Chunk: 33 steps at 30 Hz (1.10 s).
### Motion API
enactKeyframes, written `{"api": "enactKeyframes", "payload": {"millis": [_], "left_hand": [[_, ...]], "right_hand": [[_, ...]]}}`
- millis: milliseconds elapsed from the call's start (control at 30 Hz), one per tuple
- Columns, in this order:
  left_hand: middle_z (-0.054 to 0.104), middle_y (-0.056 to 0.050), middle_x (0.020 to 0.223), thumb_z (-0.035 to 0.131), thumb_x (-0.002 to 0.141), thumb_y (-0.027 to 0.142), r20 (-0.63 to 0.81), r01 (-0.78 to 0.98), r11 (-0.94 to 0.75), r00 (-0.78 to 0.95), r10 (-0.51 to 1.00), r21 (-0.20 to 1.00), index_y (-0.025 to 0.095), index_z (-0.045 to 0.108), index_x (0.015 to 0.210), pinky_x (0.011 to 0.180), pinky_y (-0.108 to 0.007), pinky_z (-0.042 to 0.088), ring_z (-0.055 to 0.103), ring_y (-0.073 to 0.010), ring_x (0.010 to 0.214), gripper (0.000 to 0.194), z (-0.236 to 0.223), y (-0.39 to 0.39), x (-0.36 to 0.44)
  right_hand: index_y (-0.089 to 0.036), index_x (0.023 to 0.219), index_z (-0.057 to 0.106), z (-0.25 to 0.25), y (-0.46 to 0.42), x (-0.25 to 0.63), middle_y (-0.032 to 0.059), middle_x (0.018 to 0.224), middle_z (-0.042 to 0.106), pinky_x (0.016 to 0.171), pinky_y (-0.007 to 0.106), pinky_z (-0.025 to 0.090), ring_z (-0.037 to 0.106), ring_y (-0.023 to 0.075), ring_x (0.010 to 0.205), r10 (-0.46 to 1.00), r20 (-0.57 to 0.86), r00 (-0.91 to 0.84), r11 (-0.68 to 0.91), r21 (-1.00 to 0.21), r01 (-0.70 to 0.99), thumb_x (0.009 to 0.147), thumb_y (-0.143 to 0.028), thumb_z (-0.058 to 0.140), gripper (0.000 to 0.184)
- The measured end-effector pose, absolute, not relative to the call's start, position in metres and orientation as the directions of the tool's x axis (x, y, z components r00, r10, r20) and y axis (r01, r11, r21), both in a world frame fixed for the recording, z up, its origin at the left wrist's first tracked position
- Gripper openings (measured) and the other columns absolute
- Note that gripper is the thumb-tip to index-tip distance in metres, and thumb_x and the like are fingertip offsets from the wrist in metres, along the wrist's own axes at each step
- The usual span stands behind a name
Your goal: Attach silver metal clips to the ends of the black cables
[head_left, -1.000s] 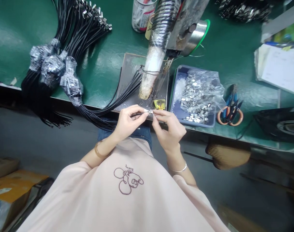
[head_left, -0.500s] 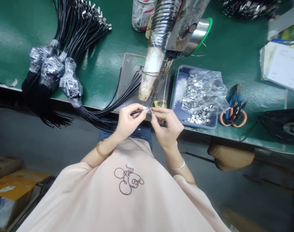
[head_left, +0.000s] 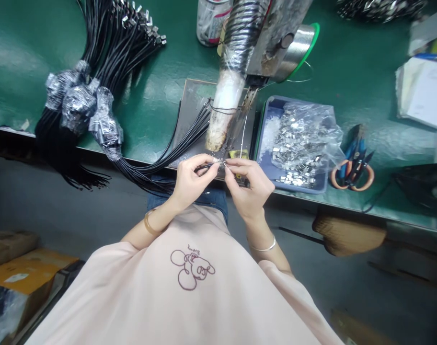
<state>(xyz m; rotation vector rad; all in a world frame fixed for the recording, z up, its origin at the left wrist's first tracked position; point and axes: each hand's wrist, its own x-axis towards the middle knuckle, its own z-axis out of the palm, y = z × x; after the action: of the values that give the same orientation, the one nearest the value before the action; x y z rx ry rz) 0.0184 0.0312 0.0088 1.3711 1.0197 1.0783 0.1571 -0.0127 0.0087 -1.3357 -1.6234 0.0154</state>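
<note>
My left hand (head_left: 193, 178) pinches the end of a thin black cable (head_left: 203, 167) between thumb and fingertips. Opposite it, my right hand (head_left: 250, 187) pinches a small shiny metal connector (head_left: 222, 162), which meets the cable end. The fingertips partly hide where the two join. Just above the hands are the soldering iron's metal tip (head_left: 249, 99), a strand of solder wire (head_left: 244, 134) and a wrapped, stained hose end (head_left: 215, 136). Below them on the dark board (head_left: 189, 110) is a small yellow pad (head_left: 239, 154). More black cables (head_left: 150, 167) run in from the left.
Right of the hands stands a blue tray (head_left: 263, 179) with a plastic bag (head_left: 308, 134) of metal connectors. Beyond it lie orange-handled scissors (head_left: 369, 179) and pliers. Plastic-wrapped cable bundles (head_left: 78, 105) lie at left. A solder spool (head_left: 301, 50) and a jar (head_left: 212, 24) stand behind.
Both hands keep their pinch at nearly the same place. The view has shifted slightly, so things at right appear a little further right.
</note>
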Motion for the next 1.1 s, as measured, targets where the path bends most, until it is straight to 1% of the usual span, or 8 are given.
{"api": "enactKeyframes", "payload": {"millis": [300, 567, 733, 800, 867, 967, 1033, 1100], "left_hand": [[0.070, -0.003, 0.073, 0.065, 0.083, 0.019, 0.201, 0.032, -0.211, 0.188, 0.961, 0.977, 0.014, 0.069, 0.074, 0.052, -0.016, 0.044, 0.061, -0.0090, 0.063, 0.011, 0.011, 0.032, 0.020], [0.067, -0.002, 0.070, 0.066, 0.082, 0.022, 0.148, 0.048, -0.161, 0.207, 0.967, 0.986, 0.014, 0.068, 0.071, 0.049, -0.017, 0.038, 0.054, -0.0074, 0.058, 0.014, 0.010, 0.030, 0.016], [0.060, 0.002, 0.064, 0.066, 0.078, 0.022, 0.061, 0.043, -0.073, 0.230, 0.971, 0.996, 0.014, 0.065, 0.069, 0.049, -0.018, 0.036, 0.046, -0.0059, 0.053, 0.012, 0.010, 0.029, 0.015], [0.056, 0.003, 0.060, 0.066, 0.076, 0.023, -0.004, 0.012, 0.001, 0.277, 0.961, 1.000, 0.014, 0.063, 0.068, 0.051, -0.017, 0.038, 0.047, -0.0062, 0.054, 0.013, 0.009, 0.029, 0.014], [0.057, 0.003, 0.060, 0.066, 0.076, 0.024, -0.056, -0.023, 0.069, 0.365, 0.929, 0.997, 0.014, 0.062, 0.067, 0.054, -0.018, 0.042, 0.050, -0.0069, 0.056, 0.013, 0.007, 0.028, 0.013], [0.062, 0.002, 0.061, 0.067, 0.078, 0.022, -0.098, 0.020, 0.103, 0.545, 0.833, 0.994, 0.014, 0.064, 0.068, 0.057, -0.019, 0.045, 0.054, -0.0078, 0.055, 0.013, 0.002, 0.021, 0.008], [0.068, -0.001, 0.066, 0.068, 0.082, 0.022, -0.086, 0.113, 0.016, 0.647, 0.757, 0.993, 0.013, 0.070, 0.072, 0.059, -0.021, 0.048, 0.060, -0.0099, 0.058, 0.014, -0.002, 0.014, 0.002], [0.077, -0.006, 0.083, 0.071, 0.086, 0.027, 0.009, 0.190, -0.173, 0.650, 0.760, 0.966, 0.015, 0.075, 0.083, 0.071, -0.026, 0.054, 0.069, -0.0147, 0.073, 0.013, -0.004, 0.008, -0.008]], "right_hand": [[-0.022, 0.085, 0.065, 0.014, -0.012, 0.157, 0.0026, 0.089, 0.078, 0.076, 0.030, 0.063, 0.076, 0.0166, 0.084, 0.745, 0.660, 0.092, 0.396, -0.550, 0.736, 0.087, -0.009, 0.068, 0.014], [-0.022, 0.083, 0.060, 0.013, -0.015, 0.159, 0.0033, 0.091, 0.078, 0.072, 0.028, 0.063, 0.076, 0.0157, 0.081, 0.743, 0.668, 0.031, 0.425, -0.508, 0.749, 0.085, -0.008, 0.069, 0.017], [-0.023, 0.084, 0.060, 0.011, -0.017, 0.158, 0.0025, 0.090, 0.079, 0.071, 0.028, 0.063, 0.077, 0.0160, 0.080, 0.760, 0.649, 0.045, 0.411, -0.533, 0.739, 0.086, -0.009, 0.068, 0.016], [-0.023, 0.085, 0.061, 0.010, -0.019, 0.159, 0.0022, 0.089, 0.079, 0.070, 0.028, 0.063, 0.077, 0.0157, 0.079, 0.766, 0.642, 0.038, 0.418, -0.541, 0.730, 0.087, -0.010, 0.068, 0.015], [-0.023, 0.085, 0.061, 0.010, -0.020, 0.160, 0.0020, 0.088, 0.079, 0.069, 0.027, 0.063, 0.077, 0.0155, 0.078, 0.772, 0.635, 0.028, 0.426, -0.550, 0.719, 0.088, -0.010, 0.067, 0.014], [-0.023, 0.087, 0.062, 0.010, -0.023, 0.165, 0.0016, 0.087, 0.079, 0.068, 0.026, 0.063, 0.077, 0.0158, 0.078, 0.783, 0.617, 0.073, 0.401, -0.592, 0.699, 0.088, -0.011, 0.066, 0.013], [-0.023, 0.087, 0.063, 0.009, -0.025, 0.170, 0.0016, 0.086, 0.079, 0.068, 0.026, 0.062, 0.077, 0.0158, 0.078, 0.785, 0.604, 0.139, 0.363, -0.630, 0.687, 0.088, -0.011, 0.067, 0.012], [-0.022, 0.086, 0.064, 0.007, -0.026, 0.175, 0.0012, 0.085, 0.079, 0.069, 0.025, 0.062, 0.077, 0.0152, 0.078, 0.775, 0.599, 0.201, 0.330, -0.656, 0.678, 0.088, -0.011, 0.067, 0.012]]}}
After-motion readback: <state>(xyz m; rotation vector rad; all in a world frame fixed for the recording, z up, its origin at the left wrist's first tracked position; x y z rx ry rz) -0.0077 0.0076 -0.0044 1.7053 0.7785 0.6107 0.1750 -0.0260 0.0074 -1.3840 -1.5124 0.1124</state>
